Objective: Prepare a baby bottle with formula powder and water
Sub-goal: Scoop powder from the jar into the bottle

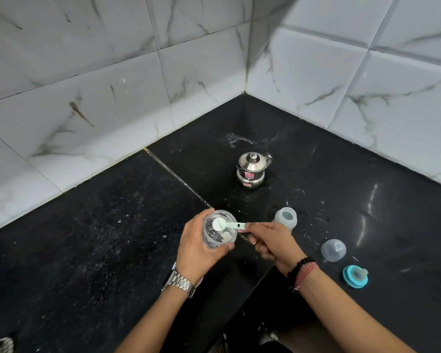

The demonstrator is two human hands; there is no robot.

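Pale green and loaded with white powder, the scoop (223, 223) sits over the mouth of the clear jar (218, 231) that your left hand (197, 244) is wrapped around and holds tilted above the black bench (99, 238). Your right hand (271, 240) is pinched shut on the scoop's handle, thumb and fingertips close to its end.

Level the powder before you move: drag the bowl lightly against the jar's rim so the heap is flat, and let the excess fall back inside. Keep the bowl horizontal as you carry it; any roll of the wrist would likely spill powder.

The bottle (286, 218) stands open on the bench just behind your right hand, its mouth narrow, and it looks to hold some liquid, though that is hard to be sure of. Bring the scoop right over the opening before tipping, then turn it fully and tap once.

Its cap (333, 249) and the blue ring with the teat (355, 276) lie to the right, well apart from the bottle. A small steel pot (251, 169) stands further back.
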